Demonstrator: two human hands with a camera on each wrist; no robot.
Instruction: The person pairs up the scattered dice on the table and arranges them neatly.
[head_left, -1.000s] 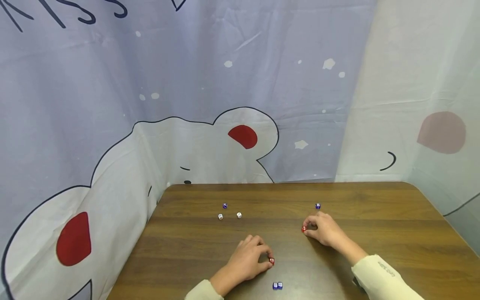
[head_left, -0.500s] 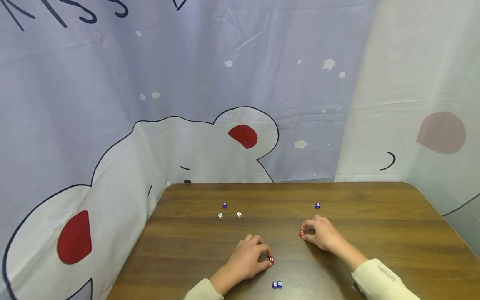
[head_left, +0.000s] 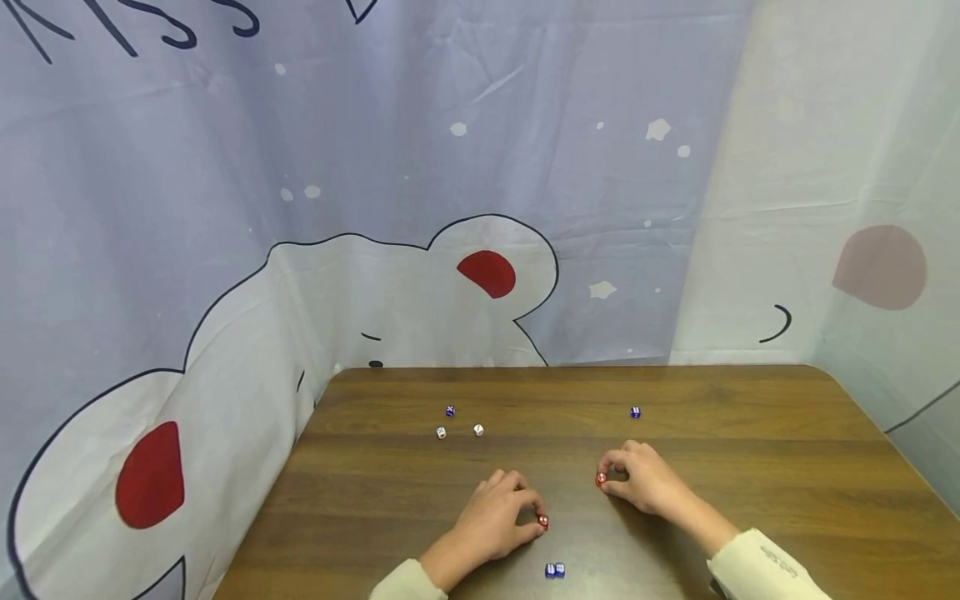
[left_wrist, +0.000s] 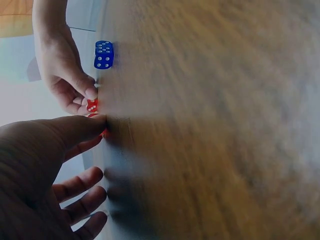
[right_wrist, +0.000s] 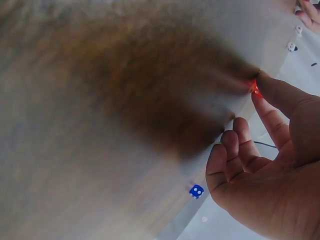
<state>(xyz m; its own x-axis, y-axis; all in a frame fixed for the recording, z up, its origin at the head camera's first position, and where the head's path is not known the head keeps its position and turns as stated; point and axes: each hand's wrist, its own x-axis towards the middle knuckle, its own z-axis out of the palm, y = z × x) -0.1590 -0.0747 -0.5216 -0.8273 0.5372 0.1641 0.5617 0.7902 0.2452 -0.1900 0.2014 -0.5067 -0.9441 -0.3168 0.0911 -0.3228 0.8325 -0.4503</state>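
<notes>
My left hand [head_left: 491, 518] pinches a red die [head_left: 543, 522] between thumb and index finger at the tabletop, near the middle front. In the left wrist view its thumb covers most of that die. Farther back and to the right, my right hand [head_left: 647, 479] grips another red die [head_left: 601, 479] by thumb and fingertip, low over the wood. The right wrist view shows this red die [right_wrist: 256, 89] between the tips, with the other fingers loosely bent. Two blue dice [head_left: 555, 571] sit side by side just in front of the left hand.
Toward the back left of the wooden table [head_left: 360, 500] lie a blue die [head_left: 450, 411] and two white dice, one left [head_left: 441, 432] and one right [head_left: 478, 430]. One more blue die [head_left: 635, 412] lies behind the right hand. A printed curtain [head_left: 600, 208] hangs along the table's far edge.
My right hand has drawn its red die toward the front and slightly left, away from the back blue die. The left hand and the other dice stay where they were.
</notes>
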